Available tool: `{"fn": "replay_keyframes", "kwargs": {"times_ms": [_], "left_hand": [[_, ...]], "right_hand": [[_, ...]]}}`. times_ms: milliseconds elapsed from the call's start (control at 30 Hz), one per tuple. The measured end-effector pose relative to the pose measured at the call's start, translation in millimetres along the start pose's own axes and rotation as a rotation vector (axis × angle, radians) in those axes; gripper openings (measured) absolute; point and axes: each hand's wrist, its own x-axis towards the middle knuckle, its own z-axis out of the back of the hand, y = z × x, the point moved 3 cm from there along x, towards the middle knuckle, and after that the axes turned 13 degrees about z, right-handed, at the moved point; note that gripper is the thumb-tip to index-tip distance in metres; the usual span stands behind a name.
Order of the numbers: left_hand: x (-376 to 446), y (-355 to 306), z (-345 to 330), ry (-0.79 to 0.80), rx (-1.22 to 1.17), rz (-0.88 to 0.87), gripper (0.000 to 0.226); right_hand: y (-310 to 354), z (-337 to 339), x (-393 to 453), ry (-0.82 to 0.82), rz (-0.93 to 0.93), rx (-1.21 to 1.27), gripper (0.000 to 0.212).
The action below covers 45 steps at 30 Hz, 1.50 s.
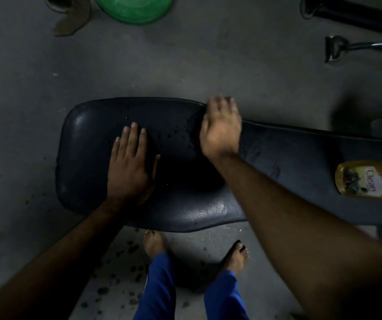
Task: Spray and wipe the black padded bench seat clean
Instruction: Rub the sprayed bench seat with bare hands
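Observation:
The black padded bench seat (93,181) runs across the middle of the head view, narrowing to the right. Spray droplets (176,132) bead on its middle. My left hand (128,167) lies flat on the left part of the seat, fingers straight and pointing away from me. My right hand (221,128) is blurred and presses with spread fingers on the seat's far edge. A darker patch shows beside its fingers; whether that is a cloth I cannot tell. A bottle of yellow cleaner (370,180) labelled "Clean" lies on the bench at the right.
A green weight plate (134,8) lies on the grey floor at the back. A metal cable handle (337,49) and black equipment (358,12) sit at the back right. My bare feet (154,243) stand by the seat's near edge, among wet spots (125,292) on the floor.

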Motion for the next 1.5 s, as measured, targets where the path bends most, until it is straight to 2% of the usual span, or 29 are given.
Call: {"fn": "replay_keyframes", "kwargs": {"times_ms": [67, 133, 167, 200, 267, 300, 333, 400, 467, 600, 700, 900, 967, 1033, 1067, 1100, 1167, 1233, 1267, 1367, 1400, 1433, 1500], "left_hand": [[-0.1, -0.5, 1.1, 0.014, -0.018, -0.015, 0.066], [0.3, 3.1, 5.9, 0.011, -0.066, -0.033, 0.066], [-0.8, 7.1, 9.1, 0.003, -0.075, -0.020, 0.068], [-1.3, 12.0, 12.6, -0.013, -0.070, 0.011, 0.069], [-1.9, 21.6, 14.9, -0.042, -0.025, 0.092, 0.067], [-3.1, 24.1, 14.2, -0.029, -0.006, 0.111, 0.067], [-3.2, 25.5, 13.3, -0.010, -0.002, 0.113, 0.067], [-2.0, 28.9, 13.3, 0.009, -0.013, 0.085, 0.066], [-1.6, 32.6, 13.1, 0.005, -0.021, 0.051, 0.065], [-2.8, 33.4, 13.0, -0.022, -0.014, 0.034, 0.062], [-3.5, 33.3, 12.6, -0.029, -0.003, 0.035, 0.061], [-4.0, 39.7, 18.7, -0.019, -0.084, 0.028, 0.059], [-8.1, 49.0, 23.2, -0.046, -0.065, 0.059, 0.060], [-11.5, 56.6, 23.2, -0.050, -0.033, 0.092, 0.060], [-11.7, 58.9, 22.2, -0.047, -0.031, 0.091, 0.060], [-12.4, 61.0, 21.7, -0.045, -0.048, 0.075, 0.060], [-14.6, 63.1, 21.7, -0.057, -0.133, 0.046, 0.060], [-19.7, 72.5, 27.8, -0.126, -0.206, 0.125, 0.059], [-23.0, 76.8, 29.4, -0.164, -0.222, 0.185, 0.058], [-27.8, 81.3, 26.0, -0.183, -0.189, 0.240, 0.056], [-28.3, 81.5, 24.0, -0.173, -0.180, 0.224, 0.056], [-29.0, 81.2, 23.1, -0.174, -0.177, 0.217, 0.056], [-29.8, 81.2, 22.2, -0.196, -0.159, 0.248, 0.055]], "right_hand": [[46.8, -12.6, -24.4, 0.063, 0.262, 0.049, 0.059], [45.8, -15.1, -33.8, 0.176, 0.518, 0.033, 0.057], [32.1, -12.5, -20.7, 0.157, 0.556, 0.011, 0.057], [21.6, -6.2, -3.1, 0.114, 0.457, 0.003, 0.058], [24.9, -3.2, 19.1, 0.048, 0.144, 0.007, 0.059], [41.9, -8.5, 14.5, 0.045, 0.107, 0.015, 0.058], [64.0, -14.4, 3.5, 0.060, 0.199, 0.032, 0.057], [87.4, -22.7, -21.0, 0.131, 0.546, 0.042, 0.056], [71.7, -22.3, -15.6, 0.222, 0.715, 0.001, 0.056], [82.2, -18.2, -7.6, 0.224, 0.569, -0.136, 0.059], [97.7, -16.3, -0.1, 0.241, 0.608, -0.144, 0.057], [90.5, -21.2, -4.1, 0.237, 0.572, -0.064, 0.056], [84.1, -17.5, 7.4, 0.188, 0.439, -0.086, 0.056], [89.5, -15.6, 30.0, 0.099, 0.117, -0.059, 0.057], [103.4, -20.9, 35.0, 0.088, 0.032, -0.033, 0.058], [124.2, -28.2, 33.0, 0.106, 0.081, -0.017, 0.060], [157.1, -41.9, 9.0, 0.217, 0.440, 0.017, 0.064], [147.6, -39.9, 9.9, 0.326, 0.734, 0.008, 0.066], [135.1, -35.7, 23.5, 0.333, 0.750, -0.004, 0.066], [130.2, -33.7, 51.2, 0.199, 0.318, 0.008, 0.064], [150.7, -39.3, 44.6, 0.180, 0.301, 0.017, 0.064], [171.9, -48.0, 31.4, 0.204, 0.400, 0.030, 0.064], [186.0, -58.1, 11.0, 0.266, 0.725, 0.051, 0.066]]}}
